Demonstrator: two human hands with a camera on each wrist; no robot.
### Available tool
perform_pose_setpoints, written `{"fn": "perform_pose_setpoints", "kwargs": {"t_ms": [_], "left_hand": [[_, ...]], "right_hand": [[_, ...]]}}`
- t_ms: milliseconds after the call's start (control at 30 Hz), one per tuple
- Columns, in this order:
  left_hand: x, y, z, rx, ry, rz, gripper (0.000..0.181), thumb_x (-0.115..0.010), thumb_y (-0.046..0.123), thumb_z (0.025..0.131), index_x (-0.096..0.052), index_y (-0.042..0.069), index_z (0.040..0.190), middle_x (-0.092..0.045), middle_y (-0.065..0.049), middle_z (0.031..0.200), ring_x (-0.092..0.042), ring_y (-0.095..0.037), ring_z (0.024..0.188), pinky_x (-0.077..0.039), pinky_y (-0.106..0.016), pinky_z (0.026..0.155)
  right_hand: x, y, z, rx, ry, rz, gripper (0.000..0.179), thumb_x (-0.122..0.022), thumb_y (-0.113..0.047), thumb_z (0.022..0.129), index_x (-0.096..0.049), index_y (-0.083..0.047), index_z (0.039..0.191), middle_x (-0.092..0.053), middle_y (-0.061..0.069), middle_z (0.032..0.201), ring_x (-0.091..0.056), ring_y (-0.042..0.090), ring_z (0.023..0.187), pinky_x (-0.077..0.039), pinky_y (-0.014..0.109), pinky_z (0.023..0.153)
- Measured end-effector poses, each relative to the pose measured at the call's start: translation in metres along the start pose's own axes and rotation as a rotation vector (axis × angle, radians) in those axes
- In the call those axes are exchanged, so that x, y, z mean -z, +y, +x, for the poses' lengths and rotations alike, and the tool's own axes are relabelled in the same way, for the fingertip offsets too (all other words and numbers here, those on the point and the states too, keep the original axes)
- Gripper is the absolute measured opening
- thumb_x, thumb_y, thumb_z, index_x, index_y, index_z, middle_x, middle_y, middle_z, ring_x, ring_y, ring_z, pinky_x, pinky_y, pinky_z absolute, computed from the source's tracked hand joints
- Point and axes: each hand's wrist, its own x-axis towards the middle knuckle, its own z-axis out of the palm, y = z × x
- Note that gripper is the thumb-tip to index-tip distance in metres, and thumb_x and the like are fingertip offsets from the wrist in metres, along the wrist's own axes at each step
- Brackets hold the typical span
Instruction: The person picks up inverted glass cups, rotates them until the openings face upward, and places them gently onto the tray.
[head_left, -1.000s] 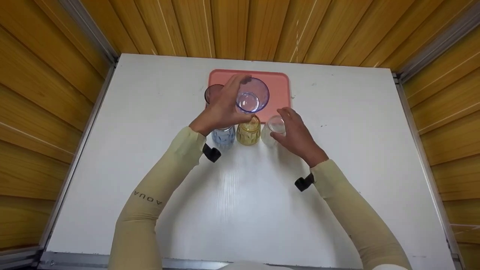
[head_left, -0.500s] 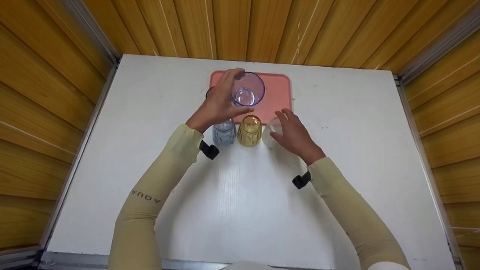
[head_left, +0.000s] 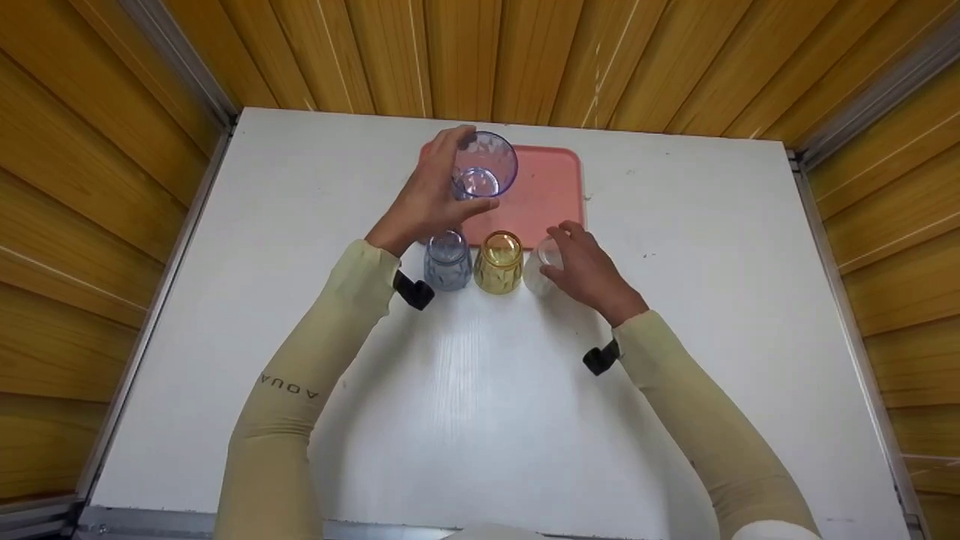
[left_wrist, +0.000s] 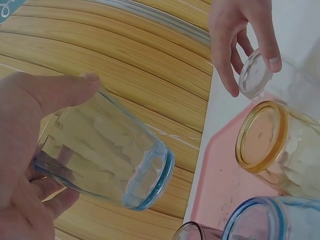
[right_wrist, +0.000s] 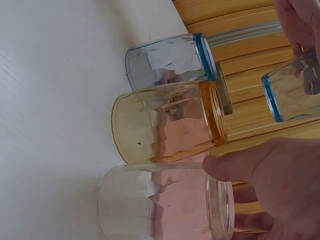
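My left hand (head_left: 427, 195) grips a bluish-purple drinking glass (head_left: 496, 161) near its rim, mouth up, above the pink tray (head_left: 555, 176). In the left wrist view this glass (left_wrist: 107, 155) hangs tilted between thumb and fingers. My right hand (head_left: 592, 274) has thumb and fingers around the base of a clear glass (right_wrist: 155, 205), which stands upside down on the table. Beside it, in a row to the left, a yellow glass (head_left: 499, 264) and a blue glass (head_left: 448, 262) also stand inverted. A dark purple glass (left_wrist: 190, 232) peeks out behind the blue one in the left wrist view.
The white table (head_left: 465, 420) carries the tray toward its far side, with the row of glasses along the tray's near edge. Wood-patterned panels (head_left: 525, 60) enclose the table at the back and both sides.
My left hand has moved away and to the left with the bluish-purple glass, uncovering the yellow glass and hiding the dark purple one in the head view. My right hand stays at the clear glass.
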Motion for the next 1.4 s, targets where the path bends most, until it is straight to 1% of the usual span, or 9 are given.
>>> {"fn": "perform_pose_setpoints", "kwargs": {"t_ms": [133,300,500,567,733,800,967,1100,1400], "left_hand": [[0.001,-0.002,0.003,0.007,0.008,-0.004,0.094,-0.08,0.038,0.077,-0.021,0.028,0.15,-0.03,0.005,0.153,-0.03,-0.014,0.142,-0.037,-0.039,0.114],[0.004,-0.004,0.007,0.008,0.015,-0.01,0.094,-0.08,0.036,0.077,-0.022,0.025,0.15,-0.032,0.002,0.153,-0.032,-0.014,0.142,-0.035,-0.038,0.116],[0.008,-0.006,0.011,0.039,0.018,-0.024,0.092,-0.081,0.036,0.076,-0.024,0.028,0.148,-0.034,0.003,0.15,-0.034,-0.015,0.14,-0.036,-0.039,0.115],[0.008,-0.006,0.013,0.054,0.016,-0.032,0.092,-0.081,0.035,0.076,-0.024,0.029,0.148,-0.034,0.003,0.151,-0.034,-0.015,0.141,-0.035,-0.04,0.115],[0.009,-0.008,0.017,0.073,0.015,-0.041,0.093,-0.081,0.035,0.076,-0.023,0.03,0.149,-0.033,0.002,0.152,-0.033,-0.017,0.142,-0.034,-0.041,0.116],[0.009,-0.008,0.019,0.075,0.012,-0.041,0.093,-0.081,0.036,0.077,-0.023,0.031,0.149,-0.033,0.003,0.152,-0.033,-0.017,0.141,-0.035,-0.041,0.116],[0.01,-0.01,0.023,0.085,0.01,-0.053,0.091,-0.08,0.036,0.077,-0.024,0.032,0.148,-0.033,0.004,0.151,-0.034,-0.014,0.14,-0.036,-0.04,0.115],[0.01,-0.011,0.025,0.088,0.008,-0.06,0.091,-0.08,0.036,0.077,-0.024,0.032,0.148,-0.033,0.004,0.15,-0.034,-0.013,0.139,-0.035,-0.038,0.116],[0.011,-0.017,0.03,0.099,0.008,-0.064,0.091,-0.08,0.034,0.077,-0.024,0.032,0.148,-0.034,0.004,0.149,-0.035,-0.013,0.139,-0.034,-0.035,0.117]], "right_hand": [[0.001,-0.001,0.0,-0.005,-0.017,-0.01,0.065,-0.065,-0.024,0.092,-0.035,-0.005,0.147,-0.035,0.017,0.15,-0.035,0.034,0.139,-0.035,0.05,0.113],[0.004,-0.003,0.003,-0.015,-0.036,-0.035,0.066,-0.068,-0.023,0.09,-0.037,-0.004,0.146,-0.042,0.018,0.144,-0.041,0.035,0.133,-0.038,0.05,0.109],[0.006,-0.008,0.007,-0.05,-0.065,-0.042,0.066,-0.072,-0.022,0.087,-0.041,-0.007,0.144,-0.047,0.016,0.138,-0.047,0.032,0.127,-0.042,0.049,0.107],[0.006,-0.009,0.008,-0.05,-0.07,-0.054,0.065,-0.072,-0.021,0.087,-0.043,-0.006,0.143,-0.048,0.016,0.137,-0.048,0.032,0.125,-0.043,0.049,0.106],[0.007,-0.011,0.01,-0.02,-0.065,-0.117,0.063,-0.074,-0.02,0.085,-0.047,-0.003,0.139,-0.052,0.019,0.132,-0.052,0.034,0.121,-0.045,0.049,0.103],[0.008,-0.012,0.01,-0.017,-0.064,-0.131,0.063,-0.074,-0.02,0.085,-0.047,-0.002,0.138,-0.053,0.019,0.131,-0.053,0.035,0.121,-0.045,0.049,0.103],[0.009,-0.014,0.01,-0.031,-0.07,-0.128,0.063,-0.075,-0.02,0.084,-0.048,-0.003,0.138,-0.053,0.019,0.132,-0.052,0.035,0.122,-0.045,0.048,0.104],[0.008,-0.015,0.01,-0.039,-0.078,-0.131,0.064,-0.076,-0.021,0.083,-0.048,-0.003,0.138,-0.053,0.018,0.132,-0.052,0.034,0.121,-0.045,0.047,0.104],[0.008,-0.019,0.011,-0.039,-0.094,-0.133,0.064,-0.078,-0.018,0.081,-0.05,-0.002,0.136,-0.055,0.018,0.124,-0.055,0.032,0.114,-0.048,0.046,0.099]]}}
